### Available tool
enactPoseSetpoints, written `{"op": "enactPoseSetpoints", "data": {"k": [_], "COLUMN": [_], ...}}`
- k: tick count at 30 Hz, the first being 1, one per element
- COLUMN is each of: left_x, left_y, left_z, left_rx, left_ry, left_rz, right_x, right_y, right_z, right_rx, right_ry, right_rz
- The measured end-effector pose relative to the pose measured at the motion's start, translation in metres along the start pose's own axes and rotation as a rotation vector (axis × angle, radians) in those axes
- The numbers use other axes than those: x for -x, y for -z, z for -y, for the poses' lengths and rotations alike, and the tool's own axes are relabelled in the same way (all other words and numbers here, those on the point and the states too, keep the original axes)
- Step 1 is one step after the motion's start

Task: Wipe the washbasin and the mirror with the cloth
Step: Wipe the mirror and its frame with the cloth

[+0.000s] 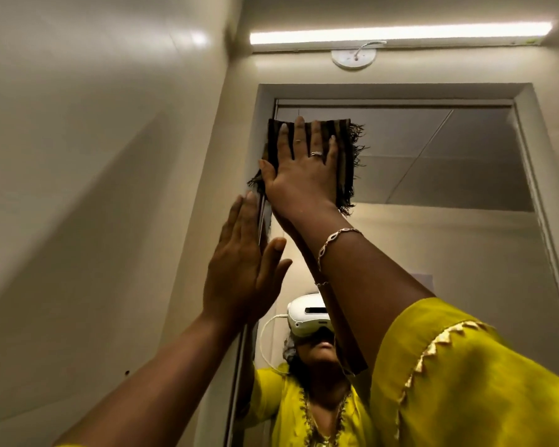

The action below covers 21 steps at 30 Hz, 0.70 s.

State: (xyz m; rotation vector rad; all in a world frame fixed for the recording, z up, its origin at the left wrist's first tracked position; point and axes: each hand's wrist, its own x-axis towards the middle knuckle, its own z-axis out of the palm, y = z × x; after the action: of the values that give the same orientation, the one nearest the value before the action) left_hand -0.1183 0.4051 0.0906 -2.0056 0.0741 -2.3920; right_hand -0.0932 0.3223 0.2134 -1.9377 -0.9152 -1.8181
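1. High in the mirror's (433,162) top-left corner, the right hand (299,175) is flat and spread wide, palm pinning the striped, fringed cloth (344,150) against the glass. It presses the cloth and does not grip it.
2. Lower down, the left hand (242,269) is open too, fingers straight, braced on the mirror's left edge where it meets the wall (94,188). It holds nothing.
3. She's at full stretch, both arms raised, yellow sleeve (465,366) hanging loose.
4. Risk one: with only palm pressure on it, the cloth could slide out and drop if she eases off mid-stroke.
5. Risk two: the bare left palm may leave smears on the glass edge.
6. Risk three: leaning hard so high might cost her balance.
7. Washbasin is out of view, so I can't judge it.
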Motion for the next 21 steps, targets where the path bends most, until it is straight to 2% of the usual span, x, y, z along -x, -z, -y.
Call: {"op": "enactPoseSetpoints", "data": {"k": [7, 21], "left_x": [-0.001, 0.001], "left_y": [0.006, 0.006], "left_z": [-0.01, -0.009], "left_rx": [0.032, -0.178], "left_ry": [0.012, -0.044], "left_rz": [0.024, 0.099], "right_x": [0.013, 0.049], "right_y": [0.001, 0.014], "right_z": [-0.007, -0.086], "right_rx": [-0.007, -0.013], "right_ry": [0.138, 0.15], "right_rz": [0.009, -0.028]}}
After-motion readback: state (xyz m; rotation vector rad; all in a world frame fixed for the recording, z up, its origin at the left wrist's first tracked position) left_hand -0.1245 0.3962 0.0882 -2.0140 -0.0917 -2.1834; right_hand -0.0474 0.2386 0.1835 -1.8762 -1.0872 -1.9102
